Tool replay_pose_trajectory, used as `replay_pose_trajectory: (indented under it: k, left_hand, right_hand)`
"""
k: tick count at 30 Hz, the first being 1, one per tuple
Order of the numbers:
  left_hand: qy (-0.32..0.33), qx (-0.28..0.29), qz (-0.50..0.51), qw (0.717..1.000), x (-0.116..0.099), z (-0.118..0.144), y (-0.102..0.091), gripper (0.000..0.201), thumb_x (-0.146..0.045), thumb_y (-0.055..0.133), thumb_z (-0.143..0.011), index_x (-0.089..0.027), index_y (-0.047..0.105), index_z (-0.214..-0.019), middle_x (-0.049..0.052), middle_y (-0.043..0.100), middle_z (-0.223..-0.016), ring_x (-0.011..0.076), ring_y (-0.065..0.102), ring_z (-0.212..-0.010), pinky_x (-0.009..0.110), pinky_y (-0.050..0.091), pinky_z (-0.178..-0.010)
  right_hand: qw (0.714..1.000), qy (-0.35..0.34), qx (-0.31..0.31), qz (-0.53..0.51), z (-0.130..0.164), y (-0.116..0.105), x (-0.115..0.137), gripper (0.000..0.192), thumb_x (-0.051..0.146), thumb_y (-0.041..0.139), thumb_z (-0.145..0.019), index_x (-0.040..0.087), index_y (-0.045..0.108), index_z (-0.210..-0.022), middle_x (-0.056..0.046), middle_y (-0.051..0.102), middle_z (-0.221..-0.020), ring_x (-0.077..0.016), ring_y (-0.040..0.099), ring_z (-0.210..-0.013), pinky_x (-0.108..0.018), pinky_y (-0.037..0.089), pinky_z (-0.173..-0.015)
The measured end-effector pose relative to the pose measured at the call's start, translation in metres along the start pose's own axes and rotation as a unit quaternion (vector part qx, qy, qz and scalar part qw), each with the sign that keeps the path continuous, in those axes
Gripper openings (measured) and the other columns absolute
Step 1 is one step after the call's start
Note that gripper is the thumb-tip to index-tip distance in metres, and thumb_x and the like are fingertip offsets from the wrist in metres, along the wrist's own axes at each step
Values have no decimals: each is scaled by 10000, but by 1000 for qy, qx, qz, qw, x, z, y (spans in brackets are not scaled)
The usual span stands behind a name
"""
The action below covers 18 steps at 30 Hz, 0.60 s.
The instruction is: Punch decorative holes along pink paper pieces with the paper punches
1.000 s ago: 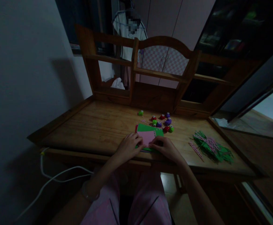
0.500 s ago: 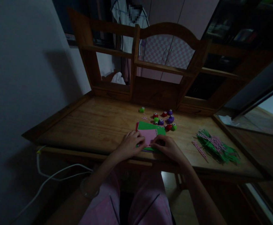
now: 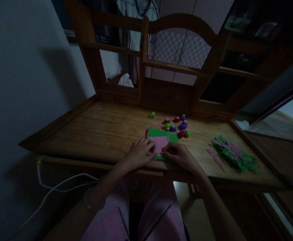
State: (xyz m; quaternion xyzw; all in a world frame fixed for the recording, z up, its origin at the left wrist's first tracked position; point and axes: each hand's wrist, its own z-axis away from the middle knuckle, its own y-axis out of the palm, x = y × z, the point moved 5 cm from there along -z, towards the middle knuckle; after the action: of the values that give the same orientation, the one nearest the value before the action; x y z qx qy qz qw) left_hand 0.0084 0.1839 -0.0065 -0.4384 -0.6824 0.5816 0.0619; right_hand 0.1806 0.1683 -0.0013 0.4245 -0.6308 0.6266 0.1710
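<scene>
A pink sheet of paper [image 3: 161,143] lies on a larger green sheet [image 3: 158,132] near the table's front edge. Small punched notches run along the pink sheet's right side. My left hand [image 3: 140,150] rests over its left part, fingers bent onto it and thumb at the lower edge. At the lower right edge, my right hand [image 3: 180,154] pinches the pink sheet between thumb and forefinger. A red edge shows at the left under the green sheet. Beyond the sheets stand several small red, green and purple craft punches [image 3: 183,125] with pink paper bits [image 3: 154,124] among them.
On the right of the wooden table [image 3: 106,130] lies a pile of green paper strips [image 3: 244,162] and pink perforated strips [image 3: 228,148]. A wooden shelf unit [image 3: 166,90] rises at the back. A white cable [image 3: 61,184] hangs at the left front.
The view has tilted slightly downward, so the shelf sits higher in the picture. Both hands stay at the pink sheet with barely any movement.
</scene>
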Motion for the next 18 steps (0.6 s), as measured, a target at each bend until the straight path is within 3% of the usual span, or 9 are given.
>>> replay_pose_trajectory:
  k: [4, 11, 15, 18]
  left_hand:
    - [3, -40, 7, 999, -7, 6, -4, 221, -305, 559, -845, -264, 546, -1062, 15, 541, -1051, 189, 493, -1001, 350, 381, -898]
    - [-7, -102, -1, 995, -14, 21, -2, 271, -207, 497, -867, -271, 573, -1119, 41, 533, -1138, 199, 507, -1064, 379, 415, -934]
    - [-28, -113, 20, 993, -10, 31, 1, 375, -185, 464, -874, -244, 494, -1243, 57, 527, -1211, 197, 491, -1138, 378, 417, -989]
    - [1, -90, 10, 996, -13, 38, 0, 455, -202, 435, -891, -235, 396, -1343, 67, 484, -1304, 210, 424, -1236, 404, 378, -1047]
  right_hand:
    - [1000, -6, 3, -2, 0, 0, 0, 193, 369, 621, -806, 179, 636, -840, -34, 671, -822, -159, 606, -734, -263, 459, -666]
    - [1000, -6, 5, -5, 0, 1, -1, 170, 343, 620, -810, 180, 634, -852, -29, 666, -814, -156, 603, -727, -260, 457, -659]
    - [1000, -12, 1, -2, 0, 0, 1, 146, 322, 617, -815, 182, 637, -855, -28, 667, -830, -154, 606, -743, -256, 457, -671]
    - [1000, -15, -3, 0, 1, 0, 1, 142, 318, 623, -811, 184, 638, -854, -29, 667, -836, -154, 606, -745, -256, 458, -674]
